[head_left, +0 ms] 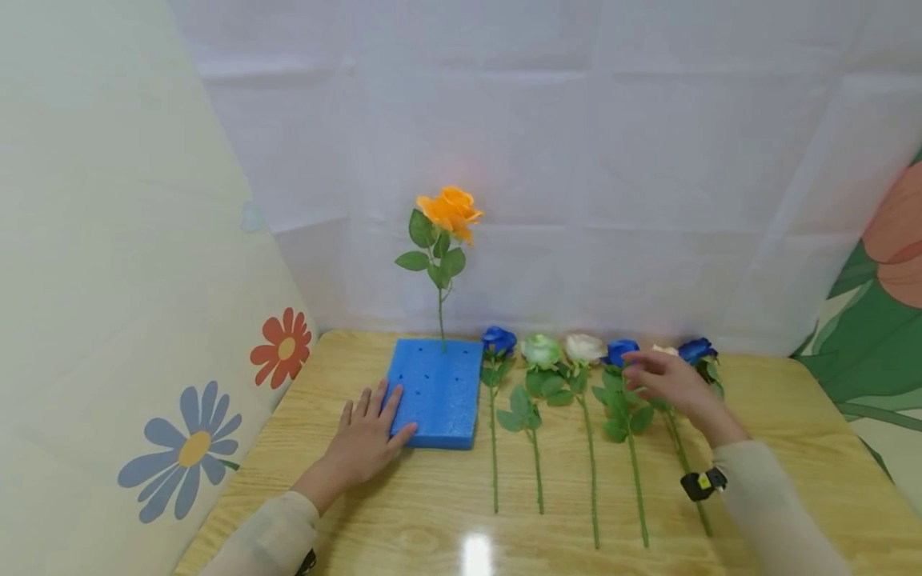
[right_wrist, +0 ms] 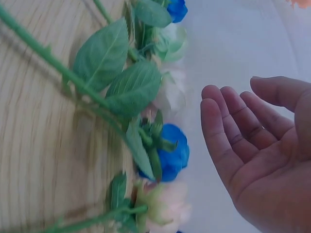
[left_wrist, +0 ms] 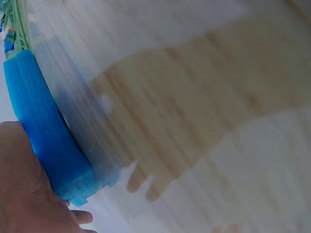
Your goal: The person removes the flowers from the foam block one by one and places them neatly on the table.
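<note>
A blue foam block [head_left: 439, 400] with several small holes lies on the table, and an orange rose [head_left: 452, 212] stands upright in its far edge. My left hand [head_left: 363, 436] rests with spread fingers on the block's left side; in the left wrist view the hand [left_wrist: 29, 179] lies against the foam [left_wrist: 53, 131]. Above the row of roses hovers my right hand [head_left: 670, 384], near a blue rose [head_left: 621, 352] and a pale pink one. In the right wrist view the hand [right_wrist: 262, 145] has loosely bent fingers with nothing between them, apart from the blue rose [right_wrist: 170, 153].
Right of the block lie another blue rose [head_left: 499, 340], a green-white rose [head_left: 540, 350], a white rose [head_left: 585, 348] and a dark blue rose [head_left: 696, 350], stems toward me. A white cloth [head_left: 576, 160] hangs behind the table [head_left: 403, 512]. A flower-printed wall [head_left: 144, 280] stands at left.
</note>
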Motion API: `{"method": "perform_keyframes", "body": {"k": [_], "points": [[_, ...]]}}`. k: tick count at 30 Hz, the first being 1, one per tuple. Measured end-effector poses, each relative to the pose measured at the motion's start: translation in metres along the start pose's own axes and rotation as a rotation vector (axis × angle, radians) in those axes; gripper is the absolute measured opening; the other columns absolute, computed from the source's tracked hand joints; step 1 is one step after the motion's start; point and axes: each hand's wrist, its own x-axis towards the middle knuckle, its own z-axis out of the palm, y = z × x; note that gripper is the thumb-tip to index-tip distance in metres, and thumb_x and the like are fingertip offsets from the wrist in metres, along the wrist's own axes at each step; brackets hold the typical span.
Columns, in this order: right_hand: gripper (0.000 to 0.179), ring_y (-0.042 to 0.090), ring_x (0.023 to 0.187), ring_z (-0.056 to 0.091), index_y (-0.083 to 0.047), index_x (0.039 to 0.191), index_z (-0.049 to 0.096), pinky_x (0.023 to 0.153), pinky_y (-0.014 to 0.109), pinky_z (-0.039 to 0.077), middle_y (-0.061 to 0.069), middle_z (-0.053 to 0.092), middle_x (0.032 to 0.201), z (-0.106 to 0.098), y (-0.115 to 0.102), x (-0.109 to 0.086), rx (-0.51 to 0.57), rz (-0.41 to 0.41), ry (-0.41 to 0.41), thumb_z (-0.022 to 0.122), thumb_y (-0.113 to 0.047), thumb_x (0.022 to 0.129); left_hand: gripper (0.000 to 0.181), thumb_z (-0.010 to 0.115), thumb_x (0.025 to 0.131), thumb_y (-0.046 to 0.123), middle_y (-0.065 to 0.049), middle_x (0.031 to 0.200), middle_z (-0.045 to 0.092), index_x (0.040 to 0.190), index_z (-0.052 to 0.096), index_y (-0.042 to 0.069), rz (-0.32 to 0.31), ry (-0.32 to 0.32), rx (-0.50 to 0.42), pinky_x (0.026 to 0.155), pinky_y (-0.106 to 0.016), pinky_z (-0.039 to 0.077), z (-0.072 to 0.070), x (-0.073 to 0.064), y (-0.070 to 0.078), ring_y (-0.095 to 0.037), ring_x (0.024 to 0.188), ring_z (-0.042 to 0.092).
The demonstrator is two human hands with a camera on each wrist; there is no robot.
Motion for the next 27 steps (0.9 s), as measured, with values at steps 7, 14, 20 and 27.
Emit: {"method": "perform_keyframes", "body": {"k": [7, 14, 20, 27], "points": [[0.057, 0.042, 0.112, 0.065, 0.009, 0.148, 0.042, 0.094, 0.051, 0.055, 0.034, 0.057, 0.133, 0.012, -0.006, 0.012, 0.020, -0.038, -0.041, 0.058, -0.025, 0.105, 0.081, 0.041, 0.104, 0.060, -0.027, 0.165, 0.017, 0.160, 0.025, 0.004, 0.001, -0.009, 0.003, 0.115, -0.074, 0.012, 0.001, 0.000, -0.001, -0.055, 0.148, 0.018], [0.057, 0.047, 0.119, 0.061, 0.009, 0.148, 0.042, 0.098, 0.051, 0.053, 0.036, 0.052, 0.139, 0.024, -0.010, 0.025, 0.077, -0.060, -0.065, 0.058, -0.025, 0.105, 0.081, 0.040, 0.103, 0.061, -0.026, 0.166, 0.017, 0.161, 0.025, 0.006, -0.002, -0.014, 0.017, 0.116, -0.073, 0.011, 0.000, 0.001, -0.001, -0.053, 0.149, 0.018], [0.052, 0.048, 0.116, 0.062, 0.009, 0.146, 0.044, 0.097, 0.051, 0.053, 0.036, 0.056, 0.134, 0.039, -0.017, 0.040, 0.092, -0.060, -0.049, 0.057, -0.021, 0.105, 0.080, 0.041, 0.104, 0.058, -0.026, 0.166, 0.017, 0.160, 0.025, 0.005, -0.005, -0.018, 0.006, 0.116, -0.073, 0.011, 0.000, 0.000, -0.001, -0.054, 0.149, 0.018], [0.053, 0.046, 0.118, 0.060, 0.002, 0.149, 0.044, 0.099, 0.056, 0.051, 0.033, 0.057, 0.134, 0.054, -0.028, 0.055, 0.111, -0.057, -0.057, 0.058, -0.024, 0.105, 0.080, 0.043, 0.104, 0.058, -0.026, 0.165, 0.018, 0.160, 0.025, 0.004, -0.002, -0.019, 0.010, 0.116, -0.073, 0.012, -0.003, 0.000, 0.001, -0.054, 0.148, 0.019]]}}
